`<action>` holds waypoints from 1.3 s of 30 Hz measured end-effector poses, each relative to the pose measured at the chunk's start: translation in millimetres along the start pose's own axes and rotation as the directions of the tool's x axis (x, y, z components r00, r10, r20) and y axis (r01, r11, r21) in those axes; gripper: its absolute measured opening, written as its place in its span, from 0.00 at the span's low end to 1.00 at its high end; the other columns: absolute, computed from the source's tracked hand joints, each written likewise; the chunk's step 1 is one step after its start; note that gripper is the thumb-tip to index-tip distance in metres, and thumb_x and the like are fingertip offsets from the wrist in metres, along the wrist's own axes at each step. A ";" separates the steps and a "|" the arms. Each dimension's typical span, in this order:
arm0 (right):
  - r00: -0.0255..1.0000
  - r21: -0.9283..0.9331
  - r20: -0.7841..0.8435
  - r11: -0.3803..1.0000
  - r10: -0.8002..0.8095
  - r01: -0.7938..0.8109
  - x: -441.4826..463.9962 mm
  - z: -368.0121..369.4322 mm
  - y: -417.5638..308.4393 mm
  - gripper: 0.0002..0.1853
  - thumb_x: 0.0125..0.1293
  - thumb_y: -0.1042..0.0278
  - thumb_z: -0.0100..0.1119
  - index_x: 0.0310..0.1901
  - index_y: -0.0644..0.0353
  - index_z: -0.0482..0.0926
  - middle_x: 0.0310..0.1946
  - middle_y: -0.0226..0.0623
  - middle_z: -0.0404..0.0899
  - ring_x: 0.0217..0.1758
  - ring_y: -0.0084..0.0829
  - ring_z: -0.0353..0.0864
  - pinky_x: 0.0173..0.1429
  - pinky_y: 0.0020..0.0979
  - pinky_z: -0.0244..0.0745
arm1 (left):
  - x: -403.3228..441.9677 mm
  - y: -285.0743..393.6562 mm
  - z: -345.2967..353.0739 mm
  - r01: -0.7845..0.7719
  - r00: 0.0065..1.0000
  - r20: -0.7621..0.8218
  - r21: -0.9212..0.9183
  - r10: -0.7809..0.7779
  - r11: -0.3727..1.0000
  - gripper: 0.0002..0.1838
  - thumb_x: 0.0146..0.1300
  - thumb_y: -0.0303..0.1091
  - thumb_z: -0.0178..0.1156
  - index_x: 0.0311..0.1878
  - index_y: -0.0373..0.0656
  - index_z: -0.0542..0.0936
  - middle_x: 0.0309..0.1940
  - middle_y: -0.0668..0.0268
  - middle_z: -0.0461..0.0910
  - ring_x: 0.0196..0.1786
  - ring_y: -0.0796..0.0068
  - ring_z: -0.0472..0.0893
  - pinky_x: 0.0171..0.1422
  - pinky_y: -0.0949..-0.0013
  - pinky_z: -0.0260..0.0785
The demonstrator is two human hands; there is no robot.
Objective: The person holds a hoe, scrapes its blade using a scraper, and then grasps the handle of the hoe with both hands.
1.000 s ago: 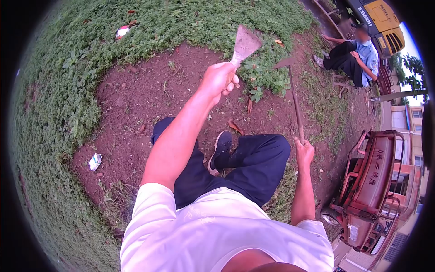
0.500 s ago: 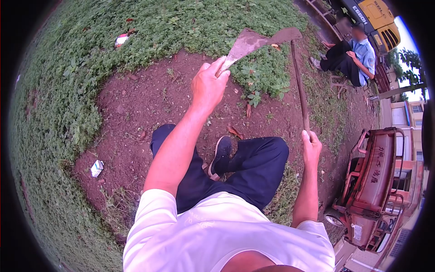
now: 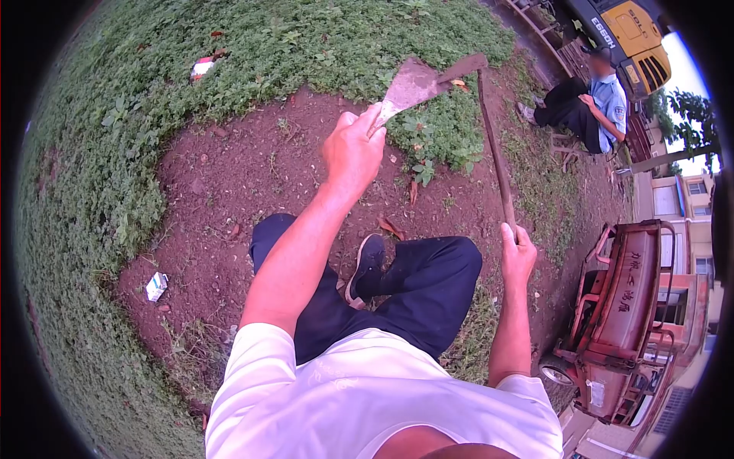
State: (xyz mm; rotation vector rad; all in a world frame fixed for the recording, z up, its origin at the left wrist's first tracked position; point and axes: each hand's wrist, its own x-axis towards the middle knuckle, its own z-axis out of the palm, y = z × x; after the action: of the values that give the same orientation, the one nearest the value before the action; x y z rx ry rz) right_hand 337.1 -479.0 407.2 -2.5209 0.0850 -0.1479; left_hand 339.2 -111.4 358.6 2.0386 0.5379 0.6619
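My left hand (image 3: 354, 151) is closed around the handle of a flat, widening scraper (image 3: 411, 84) with dirt on its blade. In my right hand (image 3: 518, 249) is the long thin wooden shaft of a hoe (image 3: 494, 145). The hoe's dark metal head (image 3: 466, 67) is raised at the far end of the shaft. The scraper's wide edge meets or overlaps the hoe head; whether they truly touch I cannot tell. Both tools are held out over bare brown soil (image 3: 252, 172) and the low green plants (image 3: 440, 126) beyond it.
Dense green plants (image 3: 84, 191) surround the soil on the left and far side. A small white carton (image 3: 157, 287) lies on the dirt; red-white litter (image 3: 202, 68) sits among leaves. To the right are a seated person (image 3: 585, 107), a yellow excavator (image 3: 631, 38) and a rusty red vehicle (image 3: 623, 306).
The hoe head has shifted slightly left and down, and the scraper blade now sits lower along it. My right hand has moved a little left. Both grips stay the same.
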 end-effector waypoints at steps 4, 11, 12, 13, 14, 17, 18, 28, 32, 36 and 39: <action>0.999 -0.023 -0.034 1.000 -0.018 0.017 -1.6 10.3 2.8 0.19 0.72 0.51 0.67 0.43 0.63 0.84 0.23 0.31 0.75 0.30 0.22 0.71 0.37 0.32 0.70 | -2.3 0.2 2.7 -0.060 0.997 -0.050 0.021 0.061 0.998 0.23 0.63 0.38 0.69 0.63 0.58 0.84 0.39 0.64 0.80 0.38 0.58 0.85 0.44 0.55 0.77; 0.989 -0.110 -0.032 0.984 -0.144 0.139 -2.4 20.1 13.0 0.19 0.71 0.51 0.67 0.42 0.63 0.84 0.22 0.40 0.76 0.25 0.31 0.73 0.35 0.38 0.72 | -15.6 7.1 4.0 -0.153 0.987 -0.040 -0.013 0.152 0.988 0.22 0.64 0.37 0.68 0.63 0.57 0.84 0.39 0.64 0.80 0.38 0.59 0.85 0.43 0.55 0.77; 0.989 -0.111 -0.034 0.984 -0.143 0.138 -1.0 21.4 13.5 0.19 0.71 0.51 0.67 0.42 0.63 0.84 0.22 0.40 0.76 0.25 0.31 0.73 0.35 0.38 0.72 | -17.1 8.9 4.3 -0.137 0.990 -0.023 0.014 0.138 0.990 0.23 0.64 0.36 0.69 0.63 0.56 0.84 0.38 0.65 0.80 0.38 0.61 0.85 0.44 0.58 0.77; 0.988 -0.121 -0.042 0.982 -0.151 0.145 0.8 23.2 14.4 0.19 0.71 0.50 0.68 0.43 0.62 0.84 0.22 0.40 0.77 0.25 0.31 0.75 0.35 0.39 0.72 | -18.5 11.5 5.1 -0.124 0.992 -0.006 0.040 0.125 0.991 0.24 0.63 0.34 0.69 0.64 0.55 0.84 0.37 0.65 0.80 0.39 0.64 0.84 0.45 0.61 0.77; 0.986 -0.131 -0.050 0.980 -0.159 0.151 1.9 24.3 14.7 0.19 0.71 0.50 0.68 0.43 0.62 0.85 0.22 0.40 0.77 0.25 0.32 0.76 0.36 0.39 0.73 | -20.8 13.9 6.1 -0.128 0.992 -0.004 0.037 0.128 0.991 0.24 0.63 0.34 0.69 0.64 0.55 0.84 0.37 0.65 0.80 0.39 0.64 0.84 0.45 0.61 0.77; 0.993 -0.185 -0.046 0.978 -0.104 0.094 6.0 27.2 7.4 0.21 0.69 0.48 0.69 0.45 0.61 0.86 0.23 0.41 0.80 0.27 0.33 0.79 0.37 0.39 0.74 | -28.8 21.5 7.5 -0.204 0.978 0.046 0.032 0.203 0.978 0.24 0.63 0.35 0.70 0.63 0.55 0.84 0.37 0.65 0.80 0.39 0.63 0.85 0.44 0.59 0.77; 0.994 -0.183 -0.048 0.979 -0.102 0.091 8.1 31.3 10.5 0.21 0.69 0.48 0.69 0.45 0.61 0.86 0.23 0.41 0.80 0.27 0.33 0.79 0.37 0.39 0.74 | -32.0 25.8 9.0 -0.219 0.974 0.066 0.039 0.217 0.975 0.24 0.62 0.35 0.70 0.63 0.55 0.84 0.37 0.65 0.80 0.39 0.62 0.85 0.43 0.58 0.77; 0.992 -0.078 0.022 0.990 0.121 -0.119 11.1 32.6 21.6 0.21 0.70 0.48 0.68 0.43 0.62 0.87 0.22 0.30 0.77 0.29 0.21 0.73 0.37 0.32 0.72 | -15.4 8.4 14.4 -0.273 0.959 0.024 -0.179 0.281 0.945 0.20 0.67 0.36 0.66 0.62 0.48 0.85 0.35 0.65 0.82 0.32 0.69 0.83 0.36 0.65 0.75; 0.998 0.078 0.009 0.995 0.064 -0.065 16.7 27.5 31.2 0.19 0.71 0.51 0.68 0.40 0.63 0.86 0.22 0.22 0.73 0.29 0.17 0.69 0.35 0.29 0.68 | -2.4 11.9 10.8 0.410 0.881 0.450 -0.575 -0.144 0.708 0.20 0.73 0.39 0.61 0.62 0.40 0.82 0.31 0.68 0.79 0.24 0.79 0.75 0.26 0.74 0.65; 0.997 0.142 -0.008 0.987 0.078 -0.076 13.1 28.9 34.7 0.18 0.73 0.53 0.67 0.38 0.64 0.85 0.23 0.20 0.72 0.30 0.16 0.68 0.34 0.28 0.66 | 11.9 8.6 -6.0 0.659 0.749 0.628 -0.670 -0.212 0.343 0.23 0.78 0.45 0.51 0.64 0.37 0.76 0.28 0.70 0.75 0.20 0.85 0.66 0.20 0.78 0.52; 0.999 0.164 0.013 0.986 0.037 -0.039 9.5 28.2 30.6 0.19 0.73 0.52 0.67 0.39 0.64 0.85 0.24 0.21 0.72 0.31 0.16 0.69 0.35 0.28 0.66 | 11.7 5.8 -7.0 0.710 0.702 0.689 -0.659 -0.180 0.249 0.22 0.79 0.46 0.50 0.63 0.38 0.77 0.27 0.70 0.75 0.19 0.85 0.66 0.20 0.78 0.53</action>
State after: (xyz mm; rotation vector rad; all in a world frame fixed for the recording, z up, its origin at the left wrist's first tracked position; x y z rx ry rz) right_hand 349.2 -488.7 367.5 -2.3539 0.1125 -0.1215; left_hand 344.3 -102.9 369.7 0.7823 0.3157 -0.0394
